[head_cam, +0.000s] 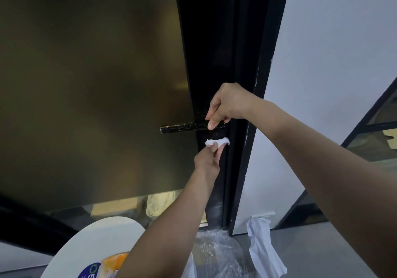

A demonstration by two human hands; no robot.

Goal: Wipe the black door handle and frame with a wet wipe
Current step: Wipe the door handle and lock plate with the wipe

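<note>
Two bare hands work at the door edge, right of the frame's centre. From the lower middle the left hand reaches up, its fingertips pinching one crumpled white wet wipe and pressing it against the black door frame just below the handle. Coming in from the right edge, the right hand is curled down over the inner end of the black door handle, with thumb and fingers closed on it where it meets the frame.

Only one handle is visible: a slim lever with its long axis nearly horizontal, its free end pointing toward the left of the picture over the dark tinted glass panel, and pale marks along its glossy surface. The frame's long axis runs vertically, from the top centre to the floor at the lower middle, with whitish scuffs near its foot.

At the lower left sits one round white table bearing an orange packet and a blue-printed pack. Crinkled clear plastic lies at the door's foot, and one torn white sheet hangs from the white wall to the right.
</note>
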